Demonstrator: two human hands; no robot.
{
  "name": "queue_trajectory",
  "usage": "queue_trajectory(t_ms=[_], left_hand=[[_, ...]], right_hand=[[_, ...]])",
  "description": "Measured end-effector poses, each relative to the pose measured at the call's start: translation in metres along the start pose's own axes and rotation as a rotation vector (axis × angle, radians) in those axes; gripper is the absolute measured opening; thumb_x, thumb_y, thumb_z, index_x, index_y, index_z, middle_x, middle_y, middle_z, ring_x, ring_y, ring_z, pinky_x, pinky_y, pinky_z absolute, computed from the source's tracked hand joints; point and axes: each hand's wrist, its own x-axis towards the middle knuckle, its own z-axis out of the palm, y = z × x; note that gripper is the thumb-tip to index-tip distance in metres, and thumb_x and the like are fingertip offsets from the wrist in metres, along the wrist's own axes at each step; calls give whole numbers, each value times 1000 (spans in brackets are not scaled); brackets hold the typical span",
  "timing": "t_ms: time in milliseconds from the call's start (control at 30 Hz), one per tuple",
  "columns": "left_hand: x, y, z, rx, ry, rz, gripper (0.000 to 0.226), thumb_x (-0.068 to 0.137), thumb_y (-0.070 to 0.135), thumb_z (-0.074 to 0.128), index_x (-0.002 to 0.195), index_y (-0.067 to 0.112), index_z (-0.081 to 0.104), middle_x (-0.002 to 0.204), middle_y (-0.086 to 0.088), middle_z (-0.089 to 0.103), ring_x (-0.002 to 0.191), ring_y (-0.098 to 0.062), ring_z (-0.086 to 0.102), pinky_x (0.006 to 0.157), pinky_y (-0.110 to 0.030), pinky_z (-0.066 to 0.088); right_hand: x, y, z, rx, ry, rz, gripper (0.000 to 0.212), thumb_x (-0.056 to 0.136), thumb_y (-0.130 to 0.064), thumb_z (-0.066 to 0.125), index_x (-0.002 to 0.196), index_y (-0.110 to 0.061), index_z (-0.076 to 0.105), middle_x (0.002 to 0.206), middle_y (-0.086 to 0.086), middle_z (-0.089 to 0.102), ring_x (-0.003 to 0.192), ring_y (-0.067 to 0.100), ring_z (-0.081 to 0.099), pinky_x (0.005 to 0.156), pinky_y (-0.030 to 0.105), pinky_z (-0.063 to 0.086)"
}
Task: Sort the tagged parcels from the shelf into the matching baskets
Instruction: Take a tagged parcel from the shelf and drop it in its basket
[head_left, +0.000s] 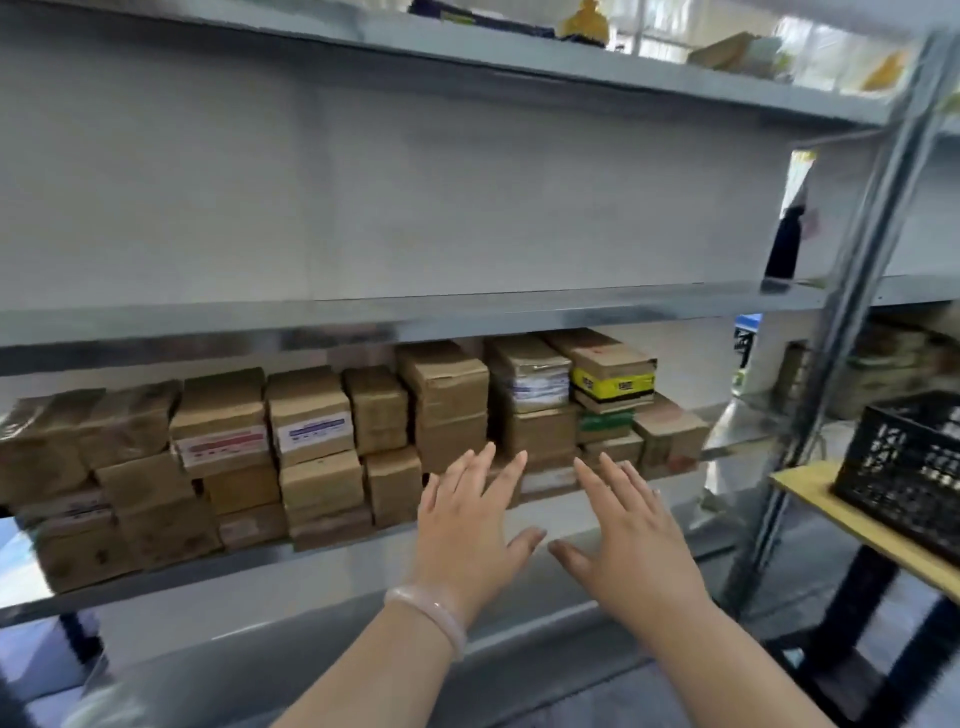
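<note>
Several brown cardboard parcels (447, 395) are stacked in rows on a grey metal shelf (156, 582). Some carry white labels, like one parcel (311, 415) with a blue-striped tag and another parcel (221, 426) with a red-striped tag. A yellow-banded parcel (613, 374) tops the right stack. My left hand (467, 525), with a pale bangle on the wrist, and my right hand (628, 535) are both held out flat with fingers spread in front of the lower parcels, holding nothing. A black plastic basket (904, 467) stands at the right.
The basket sits on a yellow-topped table (810, 499) with black legs. A grey shelf upright (852, 291) rises between shelf and table. The shelf level above (363, 312) holds a dark bottle (784, 244). More boxes (883, 364) lie behind at the right.
</note>
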Motion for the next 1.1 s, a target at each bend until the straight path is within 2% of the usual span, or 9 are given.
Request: queue_trajectory(t_ms=[367, 567, 833, 1100], left_hand=[[104, 116, 99, -149, -157, 195, 74, 94, 63, 46, 155, 46, 9, 167, 7, 6, 153, -17, 3, 123, -40, 4], [179, 145, 164, -187, -227, 229, 74, 93, 66, 46, 156, 45, 12, 166, 6, 9, 153, -18, 6, 124, -44, 10], [289, 170, 249, -275, -374, 208, 75, 91, 64, 51, 155, 44, 17, 164, 7, 16, 152, -19, 11, 123, -43, 18], [355, 180, 303, -309, -450, 148, 73, 94, 59, 51, 156, 39, 18, 166, 3, 14, 152, -22, 10, 123, -43, 15]], right_hand=[[19, 153, -8, 15, 1, 257, 87, 86, -65, 50, 152, -40, -1, 162, -9, -3, 148, 11, -6, 122, 36, 4], [82, 221, -2, -25, 34, 305, 85, 86, -66, 47, 153, -38, 3, 162, -5, -1, 148, 13, -6, 122, 36, 3], [180, 300, 13, -53, -1, 365, 83, 88, -60, 52, 153, -38, 4, 162, -8, -3, 148, 11, -7, 120, 32, 3], [237, 367, 38, -2, -79, 415, 82, 89, -59, 52, 153, -39, 5, 162, -9, -2, 148, 11, -5, 120, 34, 4]])
